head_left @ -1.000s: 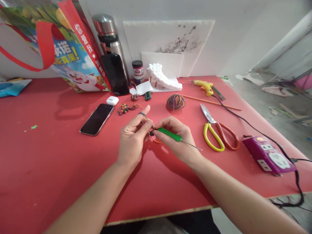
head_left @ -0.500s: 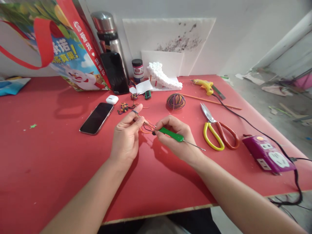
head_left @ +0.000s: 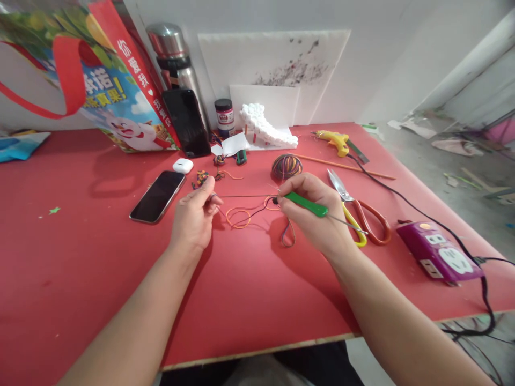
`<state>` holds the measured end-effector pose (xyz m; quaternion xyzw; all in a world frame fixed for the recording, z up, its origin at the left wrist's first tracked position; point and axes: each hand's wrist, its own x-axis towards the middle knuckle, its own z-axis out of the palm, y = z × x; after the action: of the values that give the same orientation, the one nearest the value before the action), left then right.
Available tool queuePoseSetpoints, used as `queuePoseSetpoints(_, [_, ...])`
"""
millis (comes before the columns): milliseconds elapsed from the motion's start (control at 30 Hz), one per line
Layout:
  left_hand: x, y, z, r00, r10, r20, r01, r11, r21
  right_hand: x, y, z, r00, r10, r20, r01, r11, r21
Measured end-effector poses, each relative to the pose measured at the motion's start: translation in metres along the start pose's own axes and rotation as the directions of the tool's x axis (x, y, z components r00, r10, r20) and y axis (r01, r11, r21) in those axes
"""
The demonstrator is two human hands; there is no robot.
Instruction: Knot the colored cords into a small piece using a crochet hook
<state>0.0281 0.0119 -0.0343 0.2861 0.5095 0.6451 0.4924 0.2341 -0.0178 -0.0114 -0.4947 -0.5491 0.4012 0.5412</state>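
Observation:
My left hand is closed on the thin yarn, which runs taut and level across to my right hand. A green-handled hook is held in my right hand, its metal shaft pointing down to the right over the scissors. Beside those fingertips is a small dark piece. Loose orange and dark strands curl on the red table between the hands, and a thin loop hangs below my right fingers. Behind is a ball of multicoloured yarn.
Scissors and a purple power block lie to the right, a yellow glue gun behind. At left are a phone, white case and bag. A white model stands at the back.
My hands have moved apart, left hand leftward and right hand with the hook rightward. The yarn between them is now stretched straight, and the hook's shaft overlaps the scissors.

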Motion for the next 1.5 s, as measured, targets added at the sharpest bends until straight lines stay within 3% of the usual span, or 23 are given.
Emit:
queuePoseSetpoints(33, [0.005, 0.0, -0.003, 0.998, 0.016, -0.06, -0.016, 1.0, 0.004, 0.001, 0.0, -0.001, 1.0, -0.006, 0.0, 0.006, 1.0, 0.016])
queuePoseSetpoints(100, [0.014, 0.0, -0.009, 0.964, 0.155, -0.215, -0.137, 0.986, 0.097, 0.001, -0.002, -0.003, 1.0, -0.008, 0.005, 0.007, 0.999, 0.048])
queuePoseSetpoints(167, [0.021, 0.001, -0.015, 0.893, 0.331, -0.305, -0.277, 0.938, 0.207, 0.001, -0.003, -0.004, 1.0, 0.012, 0.014, -0.013, 0.998, 0.06])
queuePoseSetpoints(233, [0.021, 0.004, -0.017, 0.825, 0.468, -0.318, -0.399, 0.879, 0.261, -0.001, -0.005, -0.003, 0.999, 0.033, 0.032, -0.035, 0.998, 0.061])
queuePoseSetpoints(267, [0.018, 0.005, -0.017, 0.816, 0.504, -0.283, -0.437, 0.858, 0.269, -0.001, -0.005, -0.002, 0.998, 0.037, 0.047, -0.04, 0.997, 0.062])
queuePoseSetpoints(333, [0.006, 0.008, -0.013, 0.824, 0.567, -0.009, -0.541, 0.791, 0.287, -0.003, -0.005, 0.001, 0.995, 0.047, 0.087, -0.054, 0.996, 0.076])
queuePoseSetpoints(400, [-0.009, 0.009, -0.006, 0.842, 0.443, 0.308, -0.535, 0.762, 0.365, -0.003, -0.003, 0.002, 0.989, 0.078, 0.128, -0.091, 0.992, 0.092])
queuePoseSetpoints(433, [-0.016, 0.009, -0.003, 0.825, 0.347, 0.446, -0.533, 0.74, 0.41, -0.003, -0.003, 0.002, 0.985, 0.097, 0.145, -0.112, 0.989, 0.097])
queuePoseSetpoints(500, [-0.026, 0.006, 0.003, 0.786, 0.261, 0.561, -0.538, 0.735, 0.412, -0.004, -0.002, 0.002, 0.98, 0.115, 0.165, -0.132, 0.987, 0.094])
queuePoseSetpoints(633, [-0.033, -0.006, 0.009, 0.758, 0.248, 0.603, -0.531, 0.772, 0.349, -0.006, -0.002, 0.002, 0.982, 0.072, 0.174, -0.09, 0.991, 0.101])
queuePoseSetpoints(733, [-0.036, -0.011, 0.009, 0.742, 0.309, 0.596, -0.561, 0.772, 0.299, -0.007, -0.002, 0.002, 0.979, 0.077, 0.188, -0.098, 0.989, 0.107])
queuePoseSetpoints(833, [-0.038, -0.011, 0.008, 0.698, 0.374, 0.61, -0.626, 0.733, 0.266, -0.007, -0.001, 0.002, 0.983, 0.077, 0.164, -0.091, 0.993, 0.076])
queuePoseSetpoints(1067, [-0.035, 0.0, 0.005, 0.529, 0.521, 0.67, -0.837, 0.448, 0.313, -0.004, -0.003, 0.002, 0.994, 0.04, 0.102, -0.044, 0.998, 0.04])
queuePoseSetpoints(1133, [-0.035, 0.003, 0.005, 0.508, 0.539, 0.672, -0.86, 0.365, 0.356, -0.004, -0.003, 0.002, 0.994, 0.035, 0.108, -0.039, 0.999, 0.036])
queuePoseSetpoints(1233, [-0.035, 0.005, 0.004, 0.523, 0.551, 0.651, -0.852, 0.302, 0.428, -0.002, -0.003, 0.001, 0.993, 0.009, 0.117, -0.015, 0.999, 0.051])
queuePoseSetpoints(1367, [-0.033, 0.005, 0.004, 0.592, 0.569, 0.571, -0.802, 0.345, 0.488, -0.001, -0.003, -0.001, 0.996, -0.021, 0.081, 0.014, 0.996, 0.085])
queuePoseSetpoints(1433, [-0.032, 0.006, 0.005, 0.653, 0.552, 0.518, -0.757, 0.452, 0.472, 0.0, -0.002, -0.001, 0.997, -0.029, 0.068, 0.023, 0.996, 0.085])
queuePoseSetpoints(1500, [-0.032, 0.009, 0.006, 0.761, 0.469, 0.448, -0.635, 0.68, 0.367, 0.001, -0.001, -0.002, 0.999, -0.017, 0.038, 0.015, 0.997, 0.072])
